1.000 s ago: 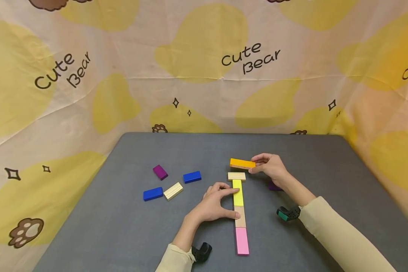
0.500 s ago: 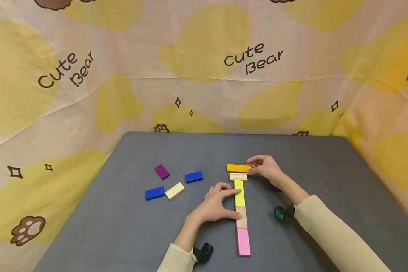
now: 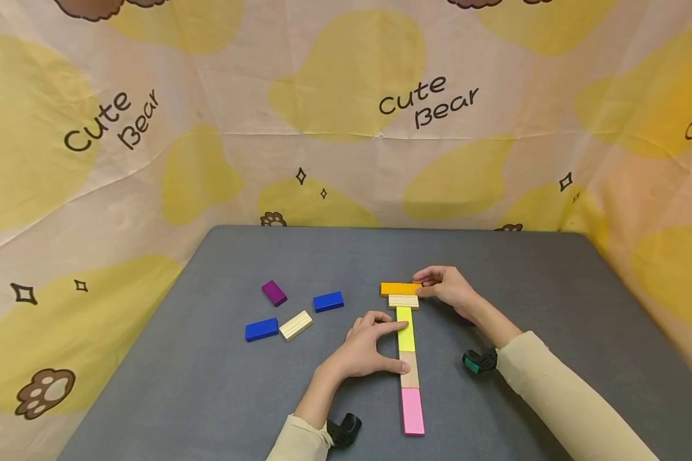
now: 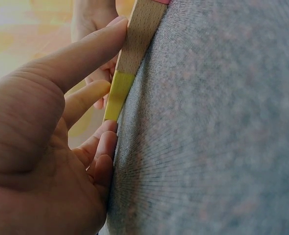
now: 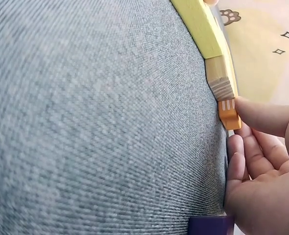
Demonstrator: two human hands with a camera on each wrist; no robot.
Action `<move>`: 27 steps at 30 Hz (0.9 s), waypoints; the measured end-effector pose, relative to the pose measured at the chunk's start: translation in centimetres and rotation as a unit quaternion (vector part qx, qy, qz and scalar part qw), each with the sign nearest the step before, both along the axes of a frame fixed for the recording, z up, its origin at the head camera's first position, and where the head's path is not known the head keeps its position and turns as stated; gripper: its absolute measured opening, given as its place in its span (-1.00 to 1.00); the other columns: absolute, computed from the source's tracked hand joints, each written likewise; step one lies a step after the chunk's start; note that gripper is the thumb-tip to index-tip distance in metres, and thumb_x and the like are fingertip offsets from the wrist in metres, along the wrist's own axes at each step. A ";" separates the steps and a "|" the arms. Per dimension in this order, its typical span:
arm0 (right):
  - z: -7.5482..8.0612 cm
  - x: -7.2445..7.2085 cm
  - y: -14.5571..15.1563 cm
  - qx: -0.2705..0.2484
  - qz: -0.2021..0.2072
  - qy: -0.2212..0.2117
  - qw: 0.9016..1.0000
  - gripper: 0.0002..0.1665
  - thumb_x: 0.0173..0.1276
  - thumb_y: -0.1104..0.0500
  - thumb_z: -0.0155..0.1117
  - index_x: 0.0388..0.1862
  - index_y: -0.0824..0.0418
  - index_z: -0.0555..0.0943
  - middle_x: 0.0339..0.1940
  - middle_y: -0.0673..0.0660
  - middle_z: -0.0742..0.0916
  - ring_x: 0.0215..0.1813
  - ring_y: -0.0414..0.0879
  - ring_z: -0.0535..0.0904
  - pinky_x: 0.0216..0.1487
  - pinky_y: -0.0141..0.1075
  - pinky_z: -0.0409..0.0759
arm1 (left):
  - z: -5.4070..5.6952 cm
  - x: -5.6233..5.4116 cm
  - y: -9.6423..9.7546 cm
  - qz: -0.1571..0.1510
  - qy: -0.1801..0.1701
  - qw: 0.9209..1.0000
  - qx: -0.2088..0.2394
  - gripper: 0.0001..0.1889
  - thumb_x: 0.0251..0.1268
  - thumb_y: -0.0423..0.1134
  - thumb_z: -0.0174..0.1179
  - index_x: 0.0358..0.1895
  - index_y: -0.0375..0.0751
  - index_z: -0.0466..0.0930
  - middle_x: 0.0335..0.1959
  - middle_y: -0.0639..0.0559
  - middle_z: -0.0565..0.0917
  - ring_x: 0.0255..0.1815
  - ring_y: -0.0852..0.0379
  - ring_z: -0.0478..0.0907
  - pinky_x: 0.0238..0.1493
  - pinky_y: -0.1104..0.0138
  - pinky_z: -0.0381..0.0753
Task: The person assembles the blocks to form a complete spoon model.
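Observation:
My right hand (image 3: 452,291) pinches the right end of an orange block (image 3: 396,289) between thumb and fingers. That block lies crosswise against the far side of a striped pale wooden block (image 3: 402,301). From there a row runs toward me: a yellow block (image 3: 405,339), a plain wooden block (image 3: 409,379) and a pink block (image 3: 412,412). My left hand (image 3: 359,349) rests beside the row with fairly straight fingers. Its index fingertip touches the yellow block and its thumb (image 4: 102,41) touches the plain wooden block.
Left on the grey table (image 3: 167,397) lie two blue blocks, one nearer (image 3: 262,330) and one farther (image 3: 328,301), a striped wooden block (image 3: 296,325) and a magenta block (image 3: 274,293). A dark purple block (image 5: 210,226) sits under the right wrist. Printed cloth (image 3: 346,160) hangs behind.
My right hand has brought the orange block left and toward me. It was tilted and apart from the striped block; now it lies straight against it. The left hand has stayed put.

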State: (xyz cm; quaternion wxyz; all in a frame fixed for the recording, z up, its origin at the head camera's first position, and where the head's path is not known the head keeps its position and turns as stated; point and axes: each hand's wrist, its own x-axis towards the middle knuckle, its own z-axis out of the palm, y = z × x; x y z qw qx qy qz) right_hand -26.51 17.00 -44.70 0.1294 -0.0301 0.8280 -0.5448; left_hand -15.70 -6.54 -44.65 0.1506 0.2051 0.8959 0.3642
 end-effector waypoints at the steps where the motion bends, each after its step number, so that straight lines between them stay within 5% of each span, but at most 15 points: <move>1: 0.0 0.0 0.0 0.000 0.001 -0.001 1.000 -0.63 0.24 0.32 0.44 0.04 0.29 0.65 -0.07 0.16 0.69 -0.07 0.06 0.52 -0.06 -0.20 0.48 | 0.0 0.0 0.0 0.000 0.000 1.000 0.000 -0.21 -0.03 0.21 0.48 0.38 0.27 0.45 0.24 0.14 0.31 0.20 0.04 0.20 0.18 -0.03 0.26; 27: -0.3 0.0 0.0 -0.006 -0.002 -0.007 1.000 -0.66 0.28 0.33 0.39 0.04 0.29 0.63 -0.05 0.17 0.68 -0.06 0.07 0.51 -0.05 -0.20 0.46 | -0.1 0.1 0.0 0.000 0.004 1.000 0.003 -0.20 -0.04 0.23 0.47 0.37 0.27 0.46 0.24 0.14 0.32 0.19 0.05 0.20 0.16 -0.01 0.28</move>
